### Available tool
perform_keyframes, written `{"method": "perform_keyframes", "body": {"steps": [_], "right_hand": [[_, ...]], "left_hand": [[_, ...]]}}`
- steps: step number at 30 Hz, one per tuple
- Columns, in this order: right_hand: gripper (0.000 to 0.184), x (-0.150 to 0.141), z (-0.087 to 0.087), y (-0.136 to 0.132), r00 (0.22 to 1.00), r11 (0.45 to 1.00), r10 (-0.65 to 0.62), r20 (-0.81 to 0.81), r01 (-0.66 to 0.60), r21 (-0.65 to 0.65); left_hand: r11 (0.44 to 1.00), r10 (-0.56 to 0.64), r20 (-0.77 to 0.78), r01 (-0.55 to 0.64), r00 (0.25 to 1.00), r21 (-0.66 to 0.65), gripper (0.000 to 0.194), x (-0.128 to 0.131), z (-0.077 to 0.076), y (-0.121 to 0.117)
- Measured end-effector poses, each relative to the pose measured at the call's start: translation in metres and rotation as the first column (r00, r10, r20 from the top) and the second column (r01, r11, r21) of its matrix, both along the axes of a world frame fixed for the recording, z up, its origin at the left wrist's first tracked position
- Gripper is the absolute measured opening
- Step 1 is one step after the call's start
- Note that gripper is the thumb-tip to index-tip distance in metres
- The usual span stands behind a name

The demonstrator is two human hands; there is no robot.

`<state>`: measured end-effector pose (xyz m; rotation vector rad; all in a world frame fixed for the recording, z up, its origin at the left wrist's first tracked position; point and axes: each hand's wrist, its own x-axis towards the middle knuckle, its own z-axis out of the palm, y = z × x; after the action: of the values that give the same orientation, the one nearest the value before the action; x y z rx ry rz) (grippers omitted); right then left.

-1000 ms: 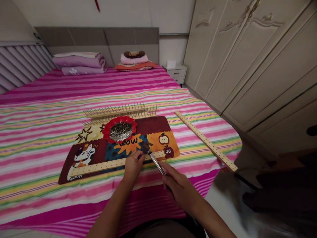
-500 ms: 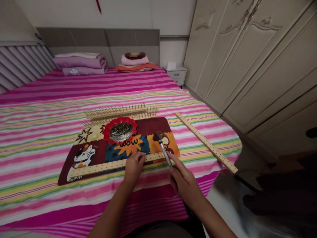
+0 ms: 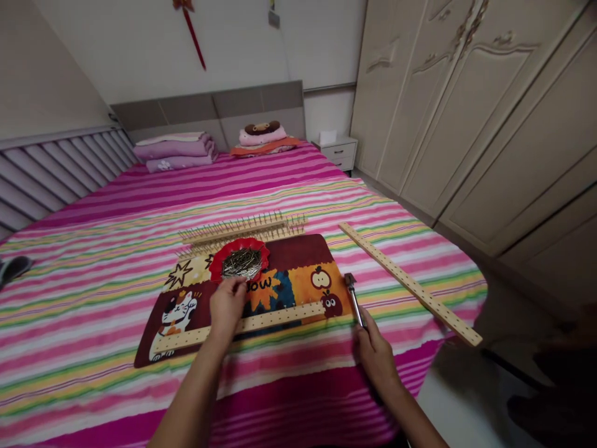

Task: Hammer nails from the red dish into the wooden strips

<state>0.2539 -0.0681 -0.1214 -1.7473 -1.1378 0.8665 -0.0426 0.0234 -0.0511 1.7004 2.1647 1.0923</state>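
Observation:
My right hand [image 3: 377, 348] grips a hammer [image 3: 356, 302] by its handle, its head up, to the right of the patterned mat [image 3: 298, 252]. My left hand [image 3: 227, 306] is at the front edge of a red scalloped bowl [image 3: 217, 264] full of metal nails [image 3: 242, 262]. Its fingers are drawn together; whether anything is between them is hidden. Below it, a wooden strip [image 3: 280, 318] with rows of small holes lies across the front of the mat, partly covered by my left hand and forearm.
Behind the bowl lie wooden strips [image 3: 233, 234] with many nails standing up in them. Another holed strip [image 3: 410, 283] lies at the right, reaching the edge of the striped bed [image 3: 93, 298]. Folded bedding [image 3: 175, 152] sits at the headboard; a wardrobe [image 3: 448, 112] stands to the right.
My left hand has moved from the wooden strip to the front of the bowl. My right hand has drawn the hammer away from the strip to the right. The view has tilted up.

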Motion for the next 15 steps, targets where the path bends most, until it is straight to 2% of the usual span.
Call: {"method": "perform_keyframes", "body": {"steps": [2, 4, 7, 11, 15], "right_hand": [[0.063, -0.001, 0.001, 0.001, 1.000, 1.000, -0.012, -0.028, 0.011, -0.013], [0.065, -0.001, 0.002, 0.002, 0.999, 1.000, -0.011, -0.035, 0.010, -0.018], [0.065, -0.001, 0.001, 0.002, 1.000, 1.000, -0.012, -0.027, 0.012, -0.008], [0.065, -0.002, 0.001, 0.002, 0.999, 1.000, -0.004, -0.038, 0.003, -0.015], [0.066, -0.002, 0.001, 0.002, 1.000, 1.000, -0.011, -0.015, 0.010, -0.024]], "left_hand": [[0.997, 0.002, -0.172, -0.015, 0.985, -0.072, 0.021, -0.014, 0.009, 0.019], [0.975, -0.047, -0.289, -0.019, 0.956, -0.221, 0.019, -0.021, 0.012, 0.038], [0.929, -0.101, -0.321, -0.026, 0.942, -0.370, 0.014, -0.023, 0.008, 0.057], [0.924, -0.134, -0.307, 0.007, 0.942, -0.382, 0.011, -0.021, 0.003, 0.065], [0.937, -0.150, -0.295, 0.040, 0.944, -0.348, 0.011, -0.024, 0.009, 0.060]]}}
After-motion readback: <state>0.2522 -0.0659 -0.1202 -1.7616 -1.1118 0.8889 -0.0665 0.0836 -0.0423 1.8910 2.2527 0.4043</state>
